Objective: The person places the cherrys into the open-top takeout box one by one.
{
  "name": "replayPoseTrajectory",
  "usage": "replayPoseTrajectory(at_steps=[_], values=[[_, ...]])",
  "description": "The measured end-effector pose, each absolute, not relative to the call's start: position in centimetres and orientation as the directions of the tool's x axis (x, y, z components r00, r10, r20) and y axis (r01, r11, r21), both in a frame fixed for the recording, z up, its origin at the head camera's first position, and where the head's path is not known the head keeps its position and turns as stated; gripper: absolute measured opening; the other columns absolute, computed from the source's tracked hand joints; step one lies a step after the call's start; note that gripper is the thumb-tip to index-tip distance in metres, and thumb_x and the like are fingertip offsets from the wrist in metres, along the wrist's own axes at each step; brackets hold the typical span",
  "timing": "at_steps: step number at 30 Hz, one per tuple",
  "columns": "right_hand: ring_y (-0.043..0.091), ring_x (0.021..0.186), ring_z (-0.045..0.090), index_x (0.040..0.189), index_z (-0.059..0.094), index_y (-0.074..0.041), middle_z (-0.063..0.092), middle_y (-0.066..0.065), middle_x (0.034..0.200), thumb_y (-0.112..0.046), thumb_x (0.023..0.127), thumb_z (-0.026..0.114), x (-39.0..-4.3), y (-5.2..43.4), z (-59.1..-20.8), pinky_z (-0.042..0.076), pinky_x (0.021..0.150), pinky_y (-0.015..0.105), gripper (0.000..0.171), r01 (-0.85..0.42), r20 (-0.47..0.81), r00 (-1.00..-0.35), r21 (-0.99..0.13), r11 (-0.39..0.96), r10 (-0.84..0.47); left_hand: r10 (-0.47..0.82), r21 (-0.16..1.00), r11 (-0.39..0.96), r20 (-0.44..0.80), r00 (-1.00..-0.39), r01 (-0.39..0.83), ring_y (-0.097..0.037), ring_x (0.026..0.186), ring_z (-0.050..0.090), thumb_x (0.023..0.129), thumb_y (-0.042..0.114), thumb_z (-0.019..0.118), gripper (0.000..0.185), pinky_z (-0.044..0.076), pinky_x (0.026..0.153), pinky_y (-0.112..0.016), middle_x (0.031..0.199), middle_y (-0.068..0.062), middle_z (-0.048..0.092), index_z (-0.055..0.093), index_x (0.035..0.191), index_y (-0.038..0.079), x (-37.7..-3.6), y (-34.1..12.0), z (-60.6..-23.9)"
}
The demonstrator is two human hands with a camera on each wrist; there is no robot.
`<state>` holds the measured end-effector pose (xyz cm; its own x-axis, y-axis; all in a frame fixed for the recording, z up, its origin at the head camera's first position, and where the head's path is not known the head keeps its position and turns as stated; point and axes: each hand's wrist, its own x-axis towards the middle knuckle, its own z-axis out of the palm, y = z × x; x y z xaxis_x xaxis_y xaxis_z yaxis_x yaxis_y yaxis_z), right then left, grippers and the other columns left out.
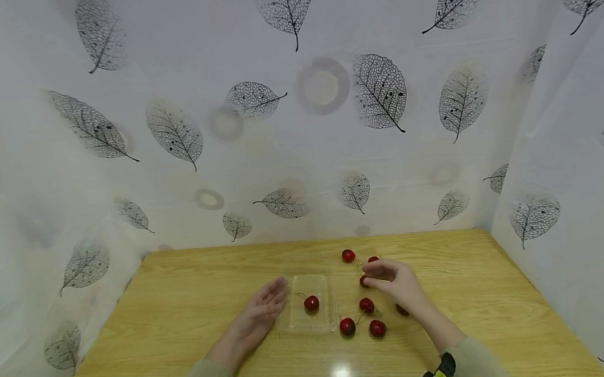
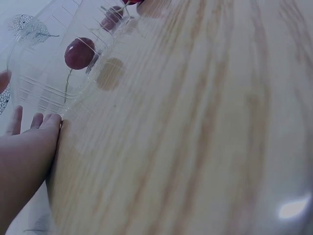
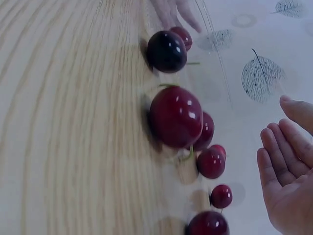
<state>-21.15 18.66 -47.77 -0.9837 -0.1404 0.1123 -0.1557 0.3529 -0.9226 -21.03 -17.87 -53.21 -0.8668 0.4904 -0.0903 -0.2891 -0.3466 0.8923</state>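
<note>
A clear plastic box stands on the table, with one dark red cherry and its stem inside. My left hand is at the box's left side, fingers relaxed; in the left wrist view its fingertips appear against the box's edge. Over the loose cherries right of the box hovers my right hand, fingers gently bent and thumb apart. The right wrist view shows nothing in that palm. One cherry lies just beyond the thumb tip, partly hidden. Another cherry is partly covered by the right wrist.
Several more cherries lie to the right of the box, among them a far cherry and a near cherry. The wooden table is bordered behind and at both sides by a pale leaf-print curtain.
</note>
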Motion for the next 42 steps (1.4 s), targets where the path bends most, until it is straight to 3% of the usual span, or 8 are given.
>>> replayPoseTrajectory(at_steps=[8, 15, 25, 34, 42], values=[[-0.003, 0.097, 0.070, 0.127, 0.071, 0.004, 0.075, 0.024, 0.125, -0.009, 0.096, 0.078, -20.4, 20.8, -48.3, 0.059, 0.089, 0.014, 0.035, -0.072, 0.051, -0.996, -0.934, 0.349, -0.069, 0.490, 0.893, -0.348, -0.088, -0.867, -0.287, -0.032, 0.165, 0.014, 0.101, -0.008, 0.048, 0.082, 0.029, 0.130, -0.027, 0.177, -0.025, -0.002, -0.001, 0.166, -0.007, -20.9, -17.8, -53.2], [-0.003, 0.096, 0.069, 0.127, 0.071, 0.004, 0.075, 0.022, 0.123, -0.011, 0.096, 0.079, -19.7, 22.2, -49.0, 0.059, 0.087, 0.014, 0.035, -0.043, 0.033, -0.999, -0.924, 0.380, -0.033, 0.480, 0.896, -0.342, -0.094, -0.872, -0.285, -0.024, 0.161, 0.025, 0.100, -0.009, 0.047, 0.081, 0.030, 0.129, -0.026, 0.177, -0.025, -0.001, -0.001, 0.166, -0.006, -20.9, -17.7, -53.0], [-0.009, 0.096, 0.067, 0.130, 0.069, 0.004, 0.074, 0.022, 0.128, -0.013, 0.096, 0.079, -19.0, 24.2, -50.7, 0.055, 0.091, 0.009, 0.040, 0.044, -0.035, -0.999, -0.917, 0.397, 0.029, 0.471, 0.903, -0.329, -0.096, -0.877, -0.275, -0.029, 0.163, 0.018, 0.100, -0.009, 0.047, 0.081, 0.033, 0.127, -0.022, 0.177, -0.025, 0.000, 0.000, 0.166, -0.007, -20.9, -17.5, -53.0], [-0.007, 0.097, 0.067, 0.137, 0.065, 0.005, 0.073, 0.020, 0.132, -0.017, 0.097, 0.079, -18.6, 25.5, -51.9, 0.054, 0.089, 0.009, 0.048, 0.103, -0.106, -0.994, -0.908, 0.406, 0.014, 0.466, 0.898, -0.335, -0.106, -0.879, -0.286, -0.038, 0.165, 0.005, 0.100, -0.008, 0.048, 0.082, 0.033, 0.127, -0.020, 0.177, -0.025, 0.001, 0.000, 0.166, -0.007, -20.6, -17.4, -52.8], [0.000, 0.101, 0.070, 0.137, 0.064, 0.006, 0.073, 0.021, 0.128, -0.013, 0.093, 0.082, -18.3, 25.9, -52.2, 0.058, 0.089, 0.014, 0.051, 0.042, -0.084, -0.993, -0.905, 0.423, -0.081, 0.464, 0.897, -0.332, -0.113, -0.878, -0.291, -0.036, 0.165, 0.008, 0.101, -0.009, 0.048, 0.081, 0.034, 0.127, -0.020, 0.177, -0.025, 0.001, 0.001, 0.167, -0.007, -20.7, -17.5, -52.8]])
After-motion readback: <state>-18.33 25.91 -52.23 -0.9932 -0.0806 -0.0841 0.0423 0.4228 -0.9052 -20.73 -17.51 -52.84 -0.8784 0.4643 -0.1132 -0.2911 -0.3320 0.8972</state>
